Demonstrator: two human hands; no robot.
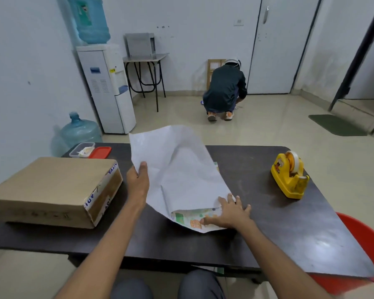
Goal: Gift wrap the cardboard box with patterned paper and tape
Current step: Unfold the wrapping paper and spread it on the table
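Patterned paper [177, 169] lies mid-table, its white back facing up and its printed side showing only at the near corner, where the sheet curls over. The left hand [138, 178] grips the sheet's left edge, thumb on top and fingers behind, and lifts that side off the dark table [268, 223]. The right hand [229, 214] lies flat with fingers spread, pinning the near right corner down. The sheet looks thin and light: it bows and creases under its own weight, so it would likely tear or wrinkle if pulled hard from one point. It is better taken by an edge or a corner with both hands well apart, then smoothed flat. The cardboard box [52, 186] sits to the left, just beside the lifted edge and apart from the paper. It looks stiff and taped shut, and is probably best lifted with a hand on each side. The yellow tape dispenser [289, 175] stands far right, well apart from both hands.
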